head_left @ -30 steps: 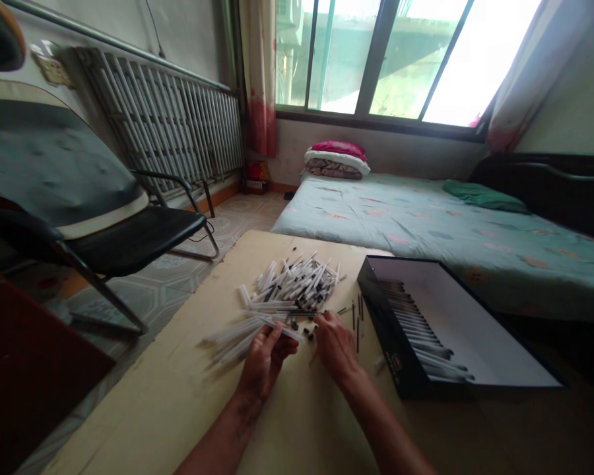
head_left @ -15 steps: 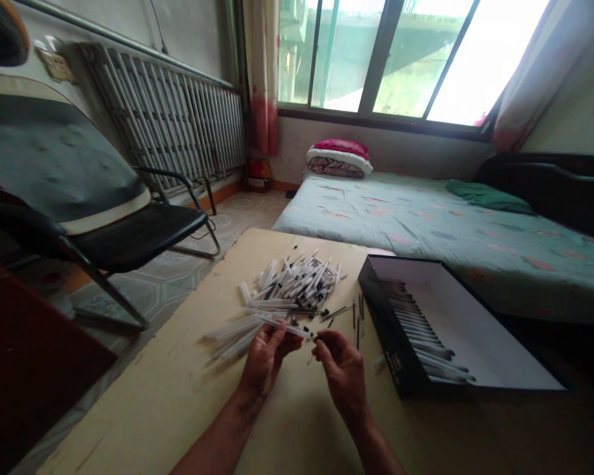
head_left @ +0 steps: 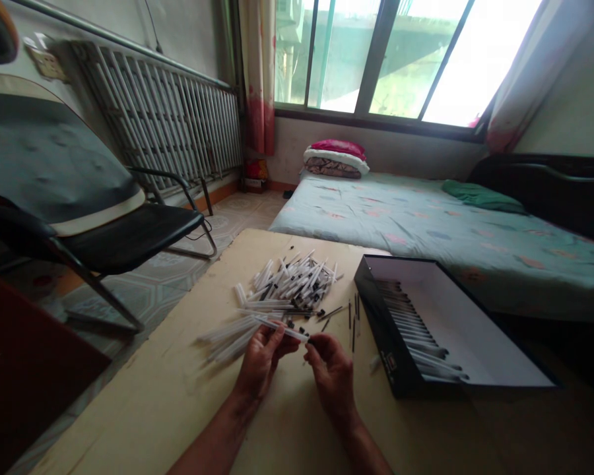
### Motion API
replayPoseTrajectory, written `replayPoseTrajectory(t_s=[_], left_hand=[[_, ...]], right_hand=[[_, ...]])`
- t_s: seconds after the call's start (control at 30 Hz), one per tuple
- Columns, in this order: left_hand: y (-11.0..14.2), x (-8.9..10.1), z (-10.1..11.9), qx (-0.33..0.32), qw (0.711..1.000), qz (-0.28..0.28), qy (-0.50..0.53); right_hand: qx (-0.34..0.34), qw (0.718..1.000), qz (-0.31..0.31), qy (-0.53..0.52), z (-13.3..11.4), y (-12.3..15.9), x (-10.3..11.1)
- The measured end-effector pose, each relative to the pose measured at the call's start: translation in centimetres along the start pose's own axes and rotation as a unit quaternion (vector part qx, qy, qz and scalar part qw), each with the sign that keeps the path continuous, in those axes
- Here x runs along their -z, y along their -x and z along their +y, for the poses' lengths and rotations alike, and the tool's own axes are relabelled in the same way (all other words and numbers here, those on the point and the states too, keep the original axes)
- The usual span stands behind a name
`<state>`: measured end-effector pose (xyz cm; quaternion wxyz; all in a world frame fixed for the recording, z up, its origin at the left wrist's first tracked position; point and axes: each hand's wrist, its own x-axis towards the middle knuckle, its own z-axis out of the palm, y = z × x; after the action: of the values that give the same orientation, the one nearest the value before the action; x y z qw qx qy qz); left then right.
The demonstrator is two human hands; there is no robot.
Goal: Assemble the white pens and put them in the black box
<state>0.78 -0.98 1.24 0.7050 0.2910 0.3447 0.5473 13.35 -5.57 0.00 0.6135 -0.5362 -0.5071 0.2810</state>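
Right hand [head_left: 331, 371]: fingers together at the white tube [head_left: 291, 332]'s end (can't tell on what, fingers hide it)
White tube: slim, pale, above tabletop [head_left: 148, 396]
Left hand [head_left: 259, 359]: clamped on it

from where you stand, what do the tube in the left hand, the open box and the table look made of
The tube in the left hand: likely frosted plastic, whitish and seemingly translucent.
The open box: probably cardboard, dark outside, pale smooth interior.
The table: perhaps painted wood or board, dull cream, scuffed.
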Motion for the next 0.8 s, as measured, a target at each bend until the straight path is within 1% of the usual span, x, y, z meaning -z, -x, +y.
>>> replayPoseTrajectory(t_s=[0.17,0.27,0.37,0.5,0.57,0.73,0.8], left_hand=[[-0.03,0.15,-0.14,-0.006,1.0,-0.009,-0.025],[-0.03,0.26,-0.21,-0.012,0.999,-0.028,-0.043],[0.05,0.25,-0.2,-0.012,0.998,-0.048,-0.048],[0.19,0.19,-0.16,-0.001,0.998,-0.057,-0.04],[0.18,0.21,-0.14,0.001,0.998,-0.052,-0.034],[0.06,0.26,-0.14,-0.004,0.999,-0.028,-0.035],[0.08,0.19,-0.12,-0.006,0.999,-0.033,-0.041]], right_hand=[[-0.035,0.999,-0.005,-0.023,0.53,-0.12,0.0],[-0.065,0.997,-0.011,-0.03,0.6,-0.09,0.13],[-0.077,0.997,-0.03,0.002,0.59,-0.01,0.36],[-0.028,0.994,-0.032,0.105,0.52,0.1,0.53],[-0.004,0.99,-0.034,0.135,0.32,0.17,0.49],[0.026,0.989,-0.056,0.134,-0.04,0.32,0.27],[0.029,0.987,-0.056,0.147,0.11,0.33,0.28]])
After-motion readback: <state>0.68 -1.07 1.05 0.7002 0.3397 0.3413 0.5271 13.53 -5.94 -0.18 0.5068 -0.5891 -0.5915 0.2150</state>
